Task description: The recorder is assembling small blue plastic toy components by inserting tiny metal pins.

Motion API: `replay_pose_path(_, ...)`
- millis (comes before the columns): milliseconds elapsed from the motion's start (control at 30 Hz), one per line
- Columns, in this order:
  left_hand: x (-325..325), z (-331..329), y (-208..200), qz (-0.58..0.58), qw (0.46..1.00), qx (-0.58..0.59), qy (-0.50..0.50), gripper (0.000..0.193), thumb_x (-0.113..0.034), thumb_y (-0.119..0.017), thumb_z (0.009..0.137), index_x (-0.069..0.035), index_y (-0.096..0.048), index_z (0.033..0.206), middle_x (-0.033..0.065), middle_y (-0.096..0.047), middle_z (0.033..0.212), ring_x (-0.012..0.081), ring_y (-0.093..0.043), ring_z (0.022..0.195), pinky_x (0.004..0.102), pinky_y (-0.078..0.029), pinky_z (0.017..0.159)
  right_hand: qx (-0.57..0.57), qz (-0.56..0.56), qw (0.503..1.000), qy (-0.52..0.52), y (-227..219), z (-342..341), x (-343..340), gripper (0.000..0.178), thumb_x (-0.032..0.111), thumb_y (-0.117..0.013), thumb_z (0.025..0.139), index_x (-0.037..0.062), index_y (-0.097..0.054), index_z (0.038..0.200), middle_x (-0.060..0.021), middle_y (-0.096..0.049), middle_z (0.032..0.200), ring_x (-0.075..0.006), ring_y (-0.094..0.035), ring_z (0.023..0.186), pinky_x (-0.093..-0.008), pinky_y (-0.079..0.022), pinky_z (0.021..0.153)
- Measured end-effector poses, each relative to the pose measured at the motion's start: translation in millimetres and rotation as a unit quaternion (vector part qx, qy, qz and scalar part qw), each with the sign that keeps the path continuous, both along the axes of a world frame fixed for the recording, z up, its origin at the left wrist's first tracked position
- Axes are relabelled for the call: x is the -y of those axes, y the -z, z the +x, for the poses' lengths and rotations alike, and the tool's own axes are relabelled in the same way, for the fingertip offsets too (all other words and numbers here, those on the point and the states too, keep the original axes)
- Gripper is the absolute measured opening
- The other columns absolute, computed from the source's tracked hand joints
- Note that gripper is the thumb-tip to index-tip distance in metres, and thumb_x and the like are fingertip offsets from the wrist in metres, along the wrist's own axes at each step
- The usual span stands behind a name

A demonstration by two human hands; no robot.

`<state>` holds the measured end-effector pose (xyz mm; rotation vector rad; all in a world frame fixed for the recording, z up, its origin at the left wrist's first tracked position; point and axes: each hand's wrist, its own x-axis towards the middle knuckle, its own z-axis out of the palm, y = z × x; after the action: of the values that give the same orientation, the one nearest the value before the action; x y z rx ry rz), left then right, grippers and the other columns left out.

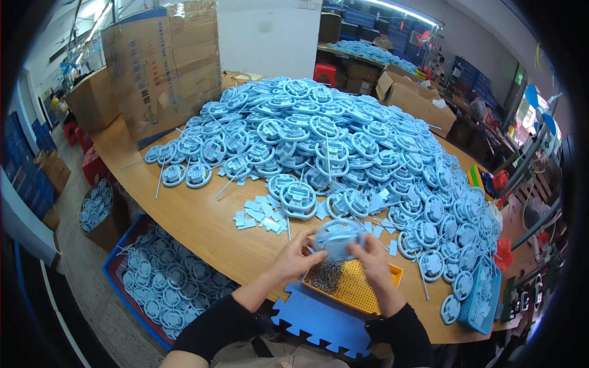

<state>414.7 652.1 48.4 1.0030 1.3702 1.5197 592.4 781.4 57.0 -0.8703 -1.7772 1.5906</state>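
Between my two hands is a light-blue round plastic part (338, 240), ring-shaped with a blocky centre and slightly blurred. My left hand (296, 256) grips its left edge, fingers closed, while my right hand (373, 262) pinches the right edge. Below them lies a yellow perforated tray (361, 287) with a heap of small metal screws (324, 277) at its left end. Small flat light-blue plates (261, 213) are scattered on the wooden table (184, 211) just beyond my hands. A large pile of the same round parts (325, 132), several with thin sticks, rises behind.
A blue foam mat (322, 319) lies under the tray at the table's near edge. To the right stands a blue basket (485, 300) of small plates. A blue-rimmed crate (132, 294) of round parts sits low at left. A tall cardboard box (162, 67) stands at the back left.
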Motion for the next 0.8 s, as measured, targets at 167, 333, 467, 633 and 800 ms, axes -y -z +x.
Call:
replay_pose_path(167, -39.9, -80.1, 42.8, -0.124, 0.946, -0.236, -0.184, 0.077, -0.037, -0.079, 0.069, 0.001, -0.044, 0.126, 0.0115, -0.059, 0.096, 0.0196, -0.060, 0.080, 0.0315, -0.050, 0.070, -0.295, -0.188, 0.897, 0.271, -11.4, 99.1, -92.5, 0.023, 0.021, -0.064, 0.086, 0.0049, -0.056, 0.102, -0.0069, -0.063, 0.089, -0.0175, -0.061, 0.079, -0.0294, -0.050, 0.068)
replay_pose_path(333, -80.7, -130.2, 40.8, -0.168, 0.926, -0.234, -0.245, 0.080, -0.043, -0.076, 0.068, 0.001, -0.044, 0.126, 0.0167, -0.057, 0.100, 0.0242, -0.059, 0.088, 0.0350, -0.049, 0.075, -0.011, -0.051, 0.998, 0.025, -12.2, 35.5, -86.8, 0.034, 0.019, -0.065, 0.085, 0.0022, -0.055, 0.113, -0.0094, -0.063, 0.099, -0.0200, -0.062, 0.084, -0.0311, -0.052, 0.070)
replay_pose_path(467, -117.6, -143.8, 52.0, -0.171, 0.896, -0.318, -0.260, 0.080, -0.044, -0.074, 0.069, 0.002, -0.043, 0.128, 0.0171, -0.057, 0.097, 0.0237, -0.058, 0.090, 0.0340, -0.049, 0.070, 0.343, 0.294, 0.881, -0.143, -3.1, -13.9, -86.7, 0.036, 0.022, -0.068, 0.079, 0.0063, -0.060, 0.110, -0.0110, -0.061, 0.102, -0.0249, -0.061, 0.090, -0.0361, -0.050, 0.076)
replay_pose_path(633, -116.8, -149.6, 52.9, -0.191, 0.919, -0.277, -0.203, 0.062, -0.036, -0.071, 0.071, 0.003, -0.054, 0.117, 0.0107, -0.062, 0.077, 0.0171, -0.058, 0.058, 0.0292, -0.047, 0.049, 0.437, 0.423, 0.767, -0.207, 17.7, -60.0, -80.9, 0.032, 0.026, -0.069, 0.075, 0.0070, -0.062, 0.100, -0.0132, -0.060, 0.102, -0.0328, -0.059, 0.097, -0.0430, -0.048, 0.080)
replay_pose_path(800, -75.6, -133.9, 20.1, -0.207, 0.973, -0.024, -0.098, 0.042, -0.028, -0.070, 0.073, -0.001, -0.058, 0.103, 0.0091, -0.063, 0.071, 0.0146, -0.061, 0.055, 0.0256, -0.043, 0.039, 0.441, 0.342, 0.801, -0.217, 6.9, -51.7, -94.0, 0.035, 0.026, -0.068, 0.074, 0.0081, -0.063, 0.104, -0.0141, -0.062, 0.103, -0.0320, -0.059, 0.097, -0.0424, -0.048, 0.081)
